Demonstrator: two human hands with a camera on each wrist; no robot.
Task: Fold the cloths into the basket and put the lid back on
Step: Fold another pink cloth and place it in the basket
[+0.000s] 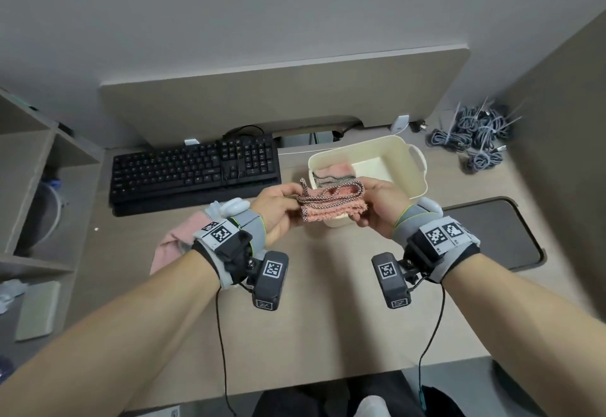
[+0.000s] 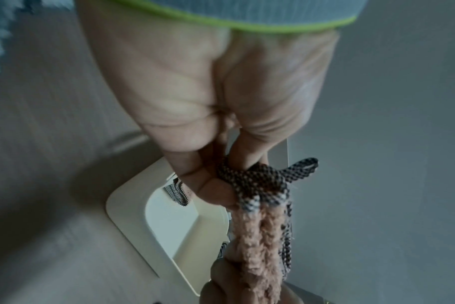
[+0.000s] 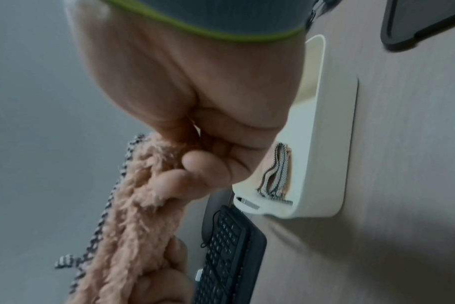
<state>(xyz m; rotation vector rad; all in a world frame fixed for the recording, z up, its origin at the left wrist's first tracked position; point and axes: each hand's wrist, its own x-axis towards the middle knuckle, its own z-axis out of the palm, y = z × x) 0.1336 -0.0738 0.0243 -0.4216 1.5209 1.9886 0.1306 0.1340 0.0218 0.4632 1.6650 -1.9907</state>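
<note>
My left hand [image 1: 277, 205] pinches the left end of a folded pink cloth [image 1: 331, 208], thumb on top and fingers curled underneath; in the left wrist view those fingers [image 2: 213, 189] bunch the checkered trim right at the corner. My right hand [image 1: 382, 205] grips the opposite end the same way, fingers [image 3: 195, 164] curled into the fluffy pile. Between the two hands I hold the cloth up off the desk as a narrow band, its long axis running left to right across my view, the checkered black-and-white edging looped along the top and the frayed pink edge facing me. It hangs just in front of the near rim of the cream basket [image 1: 406, 154], overlapping that rim from my viewpoint.

The basket stands on the desk [image 1: 311, 302] with its long side angled away to the right, a handle at the far right end. Another folded cloth [image 1: 333, 174] with the same trim lies inside, in its left part. A third pink cloth [image 1: 170, 246] lies crumpled on the desk behind my left wrist. A black keyboard [image 1: 193, 170] sits to the left of the basket, a dark mat [image 1: 492, 233] to the right, and bundled grey cables [image 1: 475, 137] lie in the far right corner.
</note>
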